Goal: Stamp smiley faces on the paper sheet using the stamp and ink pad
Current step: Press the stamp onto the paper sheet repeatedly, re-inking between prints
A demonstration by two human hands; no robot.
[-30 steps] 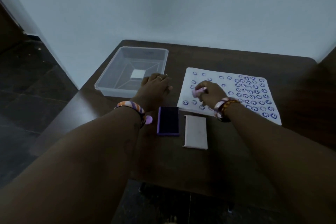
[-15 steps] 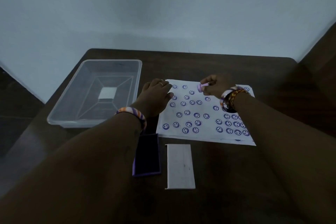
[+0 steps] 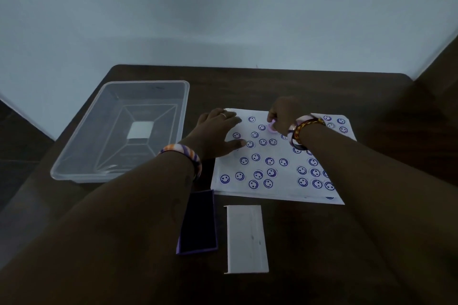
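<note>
A white paper sheet (image 3: 285, 190) lies on the dark table, covered with several blue smiley prints. My right hand (image 3: 283, 116) is shut on a small pink stamp (image 3: 271, 127), whose face is down on the sheet near its far edge. My left hand (image 3: 215, 131) lies flat with fingers spread on the sheet's far left corner. The purple ink pad (image 3: 198, 223) sits open near the table's front, partly hidden by my left forearm. Its white lid (image 3: 246, 239) lies right beside it.
A clear plastic bin (image 3: 119, 131) stands at the left of the table with a small white square inside. The dark table (image 3: 371, 106) ends at a pale wall behind and has dark floor off its left side.
My right hand carried the stamp from the sheet's near left area to its far edge and lowered it onto the paper. The head camera tilted down and closer. My left hand stayed put.
</note>
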